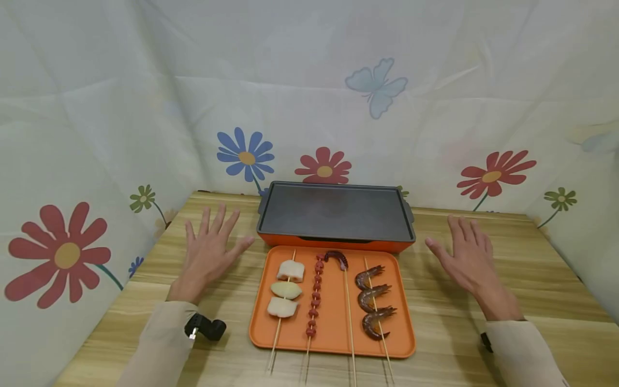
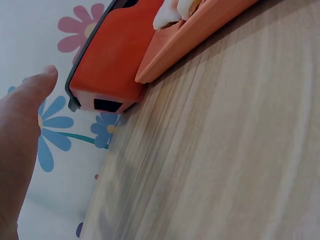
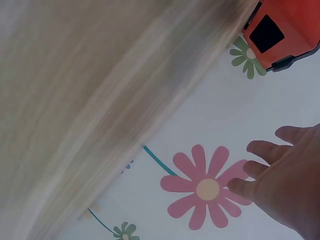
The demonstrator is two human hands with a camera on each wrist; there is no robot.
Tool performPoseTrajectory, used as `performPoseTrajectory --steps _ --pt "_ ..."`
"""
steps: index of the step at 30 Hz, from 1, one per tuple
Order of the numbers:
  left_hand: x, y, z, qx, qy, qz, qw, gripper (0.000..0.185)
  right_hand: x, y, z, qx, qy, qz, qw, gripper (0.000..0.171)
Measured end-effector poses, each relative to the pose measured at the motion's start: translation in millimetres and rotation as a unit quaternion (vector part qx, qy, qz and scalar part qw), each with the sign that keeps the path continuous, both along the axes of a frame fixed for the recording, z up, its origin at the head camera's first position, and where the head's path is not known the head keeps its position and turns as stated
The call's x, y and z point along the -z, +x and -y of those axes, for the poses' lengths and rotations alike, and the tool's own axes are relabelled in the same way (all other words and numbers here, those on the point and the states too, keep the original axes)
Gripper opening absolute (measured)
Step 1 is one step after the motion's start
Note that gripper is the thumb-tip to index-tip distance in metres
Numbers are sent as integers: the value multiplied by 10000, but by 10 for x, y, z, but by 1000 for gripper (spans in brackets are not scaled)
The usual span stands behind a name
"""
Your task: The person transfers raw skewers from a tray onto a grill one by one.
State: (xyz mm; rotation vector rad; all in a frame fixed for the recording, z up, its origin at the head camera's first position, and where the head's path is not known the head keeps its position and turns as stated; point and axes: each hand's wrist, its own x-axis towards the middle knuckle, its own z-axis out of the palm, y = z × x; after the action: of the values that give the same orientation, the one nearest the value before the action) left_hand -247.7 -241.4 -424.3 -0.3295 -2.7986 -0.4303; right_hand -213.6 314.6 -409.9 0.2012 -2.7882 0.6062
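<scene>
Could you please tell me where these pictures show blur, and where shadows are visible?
Right wrist view: tabletop smeared, pink flower print clearer; left wrist view: dark shadow along the lower edge of the tray; head view: soft shadow near the right hand.

Backdrop (image 1: 271, 43): creased white sheet, ahead and to both your sides
Print: red, blue, green flowers (image 1: 67, 255); pale-blue butterfly (image 1: 378, 88) right of your centre
Table (image 1: 440, 338): wood-grain top, back edge near backdrop
Light: soft, diffuse
</scene>
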Motion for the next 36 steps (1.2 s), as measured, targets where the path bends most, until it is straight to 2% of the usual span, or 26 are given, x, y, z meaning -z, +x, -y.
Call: performPoseTrajectory --steps 12,20,28,36 --pt "80 5 -28 79 -21 62 9999 87 -31 45 67 -415 -309 -98 9986 81" --pt "135 20 -62 75 -160 125 9998 87 -82 111 121 -575 -656 236 9959 80" --pt "182 40 -107 141 -131 224 9996 88 -150 180 204 -841 -1199 813 9859 79" --pt "245 49 -136 300 -89 217 9993 84 -209 246 326 -917 -1263 935 9833 73"
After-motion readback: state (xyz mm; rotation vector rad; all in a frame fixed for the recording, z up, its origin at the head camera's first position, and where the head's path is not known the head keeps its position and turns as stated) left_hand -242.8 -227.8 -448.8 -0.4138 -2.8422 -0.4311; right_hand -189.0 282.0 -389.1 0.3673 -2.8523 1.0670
